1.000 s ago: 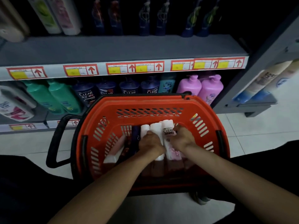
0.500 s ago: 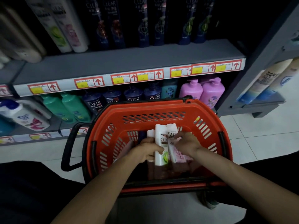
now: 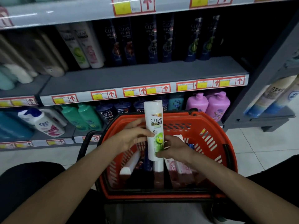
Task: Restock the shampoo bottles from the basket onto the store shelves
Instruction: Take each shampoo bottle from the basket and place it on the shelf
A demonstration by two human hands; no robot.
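White glossy bottle (image 3: 154, 130) upright between both clasping hands, left (image 3: 129, 139) and right (image 3: 175, 148), above slotted orange basket (image 3: 210, 143)

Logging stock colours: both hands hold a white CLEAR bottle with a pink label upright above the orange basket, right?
Not quite. The head view shows the white CLEAR bottle has a green label, not pink. The rest stands: the left hand and right hand hold it upright above the orange basket.

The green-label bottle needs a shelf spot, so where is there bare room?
The middle shelf is bare along its front, ahead of the white bottles and dark bottles, and at its right end. The lower shelf is packed; the basket blocks part of it.
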